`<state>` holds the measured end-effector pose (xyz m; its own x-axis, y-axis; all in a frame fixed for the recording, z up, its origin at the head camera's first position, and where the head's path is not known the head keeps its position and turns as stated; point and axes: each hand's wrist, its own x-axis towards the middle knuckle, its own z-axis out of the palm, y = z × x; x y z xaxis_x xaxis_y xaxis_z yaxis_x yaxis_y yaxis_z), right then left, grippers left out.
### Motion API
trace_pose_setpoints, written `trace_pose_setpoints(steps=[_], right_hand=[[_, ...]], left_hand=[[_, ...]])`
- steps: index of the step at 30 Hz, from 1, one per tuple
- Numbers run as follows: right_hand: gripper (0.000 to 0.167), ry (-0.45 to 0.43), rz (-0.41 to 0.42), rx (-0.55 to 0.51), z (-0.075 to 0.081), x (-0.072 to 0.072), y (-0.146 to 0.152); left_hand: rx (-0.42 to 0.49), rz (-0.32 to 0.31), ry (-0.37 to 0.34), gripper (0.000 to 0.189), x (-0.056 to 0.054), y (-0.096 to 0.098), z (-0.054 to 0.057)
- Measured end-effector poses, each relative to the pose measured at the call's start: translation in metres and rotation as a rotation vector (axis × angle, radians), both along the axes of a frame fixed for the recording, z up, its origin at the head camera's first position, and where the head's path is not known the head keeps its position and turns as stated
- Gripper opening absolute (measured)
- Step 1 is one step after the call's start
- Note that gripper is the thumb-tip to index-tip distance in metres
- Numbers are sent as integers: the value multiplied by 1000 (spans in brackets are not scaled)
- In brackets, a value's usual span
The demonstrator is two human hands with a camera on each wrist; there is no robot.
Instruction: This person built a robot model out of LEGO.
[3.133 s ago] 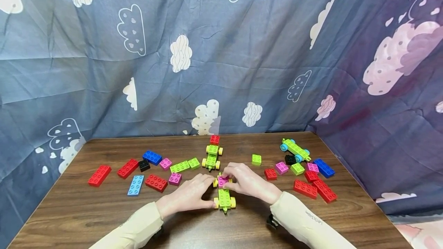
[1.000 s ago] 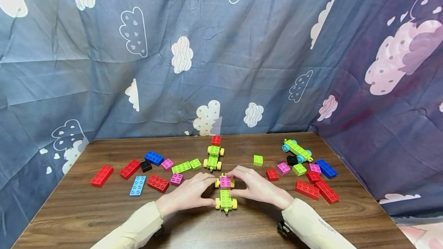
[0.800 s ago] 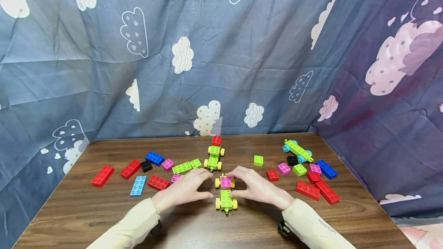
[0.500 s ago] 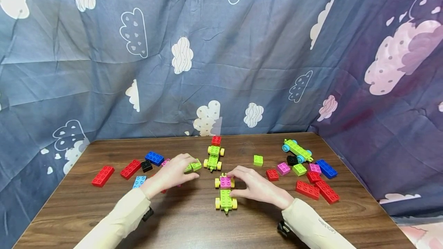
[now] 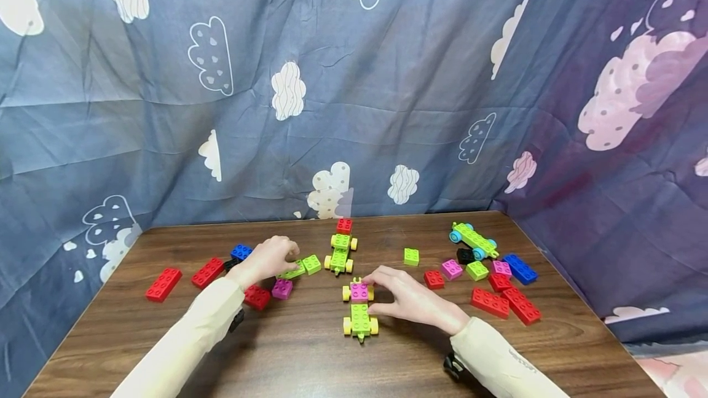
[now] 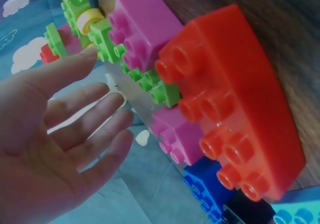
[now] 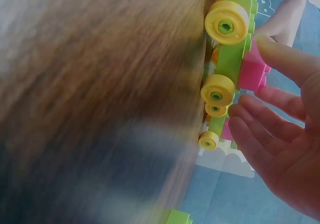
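My right hand (image 5: 412, 300) stays at the lime-green toy car base (image 5: 361, 322) with yellow wheels. Its thumb and fingers pinch the pink brick (image 5: 359, 292) on the far half of that base; the right wrist view shows the thumb tip at one end of this pink brick (image 7: 252, 71). My left hand (image 5: 265, 261) hovers over the loose bricks on the left, close to the long green brick (image 5: 293, 270). In the left wrist view its fingers are loosely spread and hold nothing, beside a red brick (image 6: 235, 99) and two pink bricks.
A second green car (image 5: 340, 257) with yellow wheels stands behind, near a red brick (image 5: 344, 225). Red, blue and other bricks lie at left, partly hidden by my arm. On the right are several bricks and a green car (image 5: 474, 240) with blue wheels.
My left hand has left the car and moved left and back over the bricks. My right hand, earlier over the pink brick, has shifted to its right side and then stayed still.
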<state>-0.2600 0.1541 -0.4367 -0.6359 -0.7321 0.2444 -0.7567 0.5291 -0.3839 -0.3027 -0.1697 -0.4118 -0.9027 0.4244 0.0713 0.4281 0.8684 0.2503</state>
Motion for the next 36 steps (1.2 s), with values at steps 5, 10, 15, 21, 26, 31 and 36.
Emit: trace_pose_setpoints(steps=[5,10,15,21,26,31,36], right_hand=[[45,-6,-1,4,-1,0,0],[44,-4,-1,7,-1,0,0],[43,-9,0,6,0,0,-1],[43,-9,3,1,1,0,-1],[42,-13,4,-6,1,0,-1],[42,-21,1,0,1,-1,-1],[42,-25,1,3,0,-1,-1]], left_hand=[[-12,16,-45,20,-6,3,-3],[-44,45,-83,17,-10,4,-7],[-63,55,-90,19,-12,4,-11],[-79,57,-71,21,-15,5,-12],[-66,58,-67,25,-15,8,-13],[-53,65,-77,25,-14,11,-12],[-44,61,-85,18,-14,13,-12]])
